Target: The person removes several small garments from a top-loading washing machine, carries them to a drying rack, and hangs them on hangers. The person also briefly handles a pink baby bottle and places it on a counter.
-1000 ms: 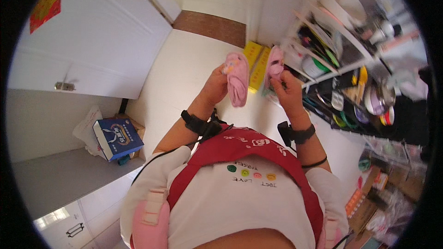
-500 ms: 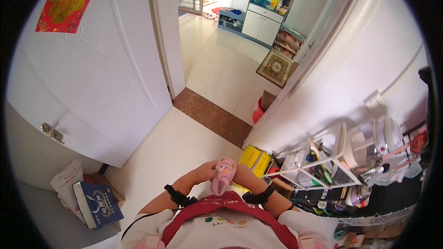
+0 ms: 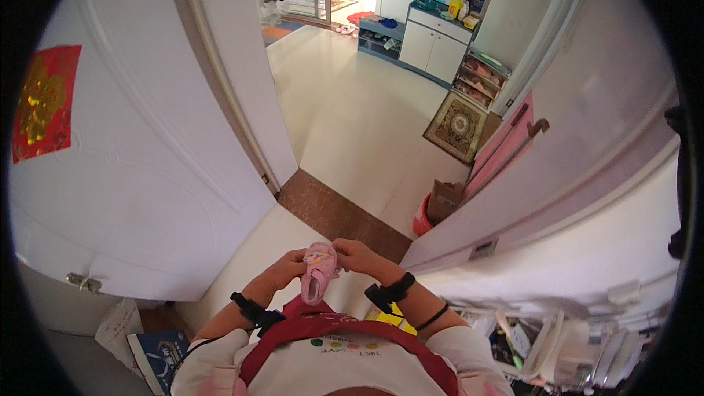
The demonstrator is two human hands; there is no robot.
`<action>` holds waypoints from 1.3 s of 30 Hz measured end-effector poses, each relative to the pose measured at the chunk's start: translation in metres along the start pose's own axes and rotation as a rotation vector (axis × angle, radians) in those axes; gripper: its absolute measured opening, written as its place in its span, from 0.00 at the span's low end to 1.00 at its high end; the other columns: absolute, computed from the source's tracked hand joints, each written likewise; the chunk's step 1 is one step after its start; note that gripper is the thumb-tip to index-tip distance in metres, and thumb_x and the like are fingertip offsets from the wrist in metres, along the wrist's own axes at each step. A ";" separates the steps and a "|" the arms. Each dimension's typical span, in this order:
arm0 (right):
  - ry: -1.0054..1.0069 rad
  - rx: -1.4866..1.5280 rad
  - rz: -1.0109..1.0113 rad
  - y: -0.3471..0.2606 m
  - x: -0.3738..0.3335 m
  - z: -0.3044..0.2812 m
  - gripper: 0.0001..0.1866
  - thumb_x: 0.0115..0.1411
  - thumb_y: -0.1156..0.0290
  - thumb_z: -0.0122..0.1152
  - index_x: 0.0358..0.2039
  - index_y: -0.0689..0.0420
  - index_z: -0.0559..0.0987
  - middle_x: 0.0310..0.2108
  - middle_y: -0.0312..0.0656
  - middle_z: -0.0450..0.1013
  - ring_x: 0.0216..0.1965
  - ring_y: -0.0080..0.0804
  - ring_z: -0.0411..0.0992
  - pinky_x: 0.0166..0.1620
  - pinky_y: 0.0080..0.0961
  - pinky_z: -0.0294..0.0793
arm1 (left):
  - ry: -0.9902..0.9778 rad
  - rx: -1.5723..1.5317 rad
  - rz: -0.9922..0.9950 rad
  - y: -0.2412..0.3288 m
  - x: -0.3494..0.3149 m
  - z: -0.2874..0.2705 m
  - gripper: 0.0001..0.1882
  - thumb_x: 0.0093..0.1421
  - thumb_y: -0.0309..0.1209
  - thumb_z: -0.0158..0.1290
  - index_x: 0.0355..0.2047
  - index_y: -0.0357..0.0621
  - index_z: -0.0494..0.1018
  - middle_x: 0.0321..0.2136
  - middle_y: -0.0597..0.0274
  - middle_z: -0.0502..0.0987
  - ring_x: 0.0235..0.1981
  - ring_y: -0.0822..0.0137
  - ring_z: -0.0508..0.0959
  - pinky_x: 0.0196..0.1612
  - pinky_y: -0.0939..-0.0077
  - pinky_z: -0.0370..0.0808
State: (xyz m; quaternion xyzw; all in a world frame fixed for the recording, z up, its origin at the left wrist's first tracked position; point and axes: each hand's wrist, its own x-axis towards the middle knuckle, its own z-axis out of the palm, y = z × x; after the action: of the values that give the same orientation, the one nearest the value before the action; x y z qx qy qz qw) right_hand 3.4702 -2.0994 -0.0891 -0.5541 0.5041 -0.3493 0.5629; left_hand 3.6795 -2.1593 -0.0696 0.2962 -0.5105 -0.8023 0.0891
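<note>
A small pink child's shoe (image 3: 317, 279) is held up in front of my red apron (image 3: 330, 328), its opening toward me and a colourful decoration across its top. My left hand (image 3: 291, 264) grips the shoe's left side. On its right side, my right hand (image 3: 352, 256) has its fingers closed at the upper edge, by a pale bit that looks like a strap. Each forearm wears a black band. The fingertips behind the shoe are hidden.
Ahead, a brown threshold (image 3: 341, 213) crosses the doorway, with a white door (image 3: 139, 176) standing at the left. Beyond are a red bucket (image 3: 422, 216) with cardboard, a patterned mat (image 3: 456, 126) and a white cabinet (image 3: 434, 48). A cluttered rack (image 3: 539, 337) stands at my right.
My right hand has come round to the shoe's right side, its fingers now in sight. The view has swung right and forward, showing more of the doorway and less of the rack.
</note>
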 end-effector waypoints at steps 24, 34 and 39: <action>0.728 -0.094 0.160 -0.004 0.326 -0.566 0.16 0.58 0.59 0.49 0.33 0.62 0.70 0.26 0.43 0.70 0.29 0.31 0.68 0.33 0.25 0.68 | -0.546 0.824 0.061 0.350 0.707 -0.112 0.14 0.43 0.31 0.48 0.31 0.40 0.74 0.21 0.59 0.75 0.24 0.72 0.71 0.30 0.73 0.70; 0.664 0.368 -0.096 -0.024 0.436 -0.841 0.19 0.56 0.64 0.55 0.44 0.63 0.67 0.33 0.42 0.71 0.32 0.25 0.70 0.35 0.21 0.70 | 0.165 0.807 0.276 0.481 0.931 -0.127 0.14 0.45 0.31 0.48 0.31 0.36 0.72 0.24 0.57 0.75 0.26 0.71 0.73 0.32 0.74 0.71; 0.656 0.463 -0.024 -0.028 0.532 -0.944 0.16 0.57 0.64 0.55 0.38 0.62 0.70 0.27 0.39 0.70 0.24 0.22 0.69 0.27 0.18 0.69 | 0.162 0.714 0.294 0.532 1.041 -0.158 0.14 0.44 0.33 0.50 0.29 0.36 0.71 0.22 0.51 0.74 0.24 0.63 0.74 0.30 0.71 0.71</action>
State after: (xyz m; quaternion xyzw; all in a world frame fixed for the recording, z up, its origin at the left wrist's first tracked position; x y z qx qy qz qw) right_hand 2.7054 -2.8663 -0.0424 -0.2777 0.5586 -0.6183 0.4780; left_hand 2.8422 -2.9903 -0.0533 0.2946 -0.7857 -0.5271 0.1342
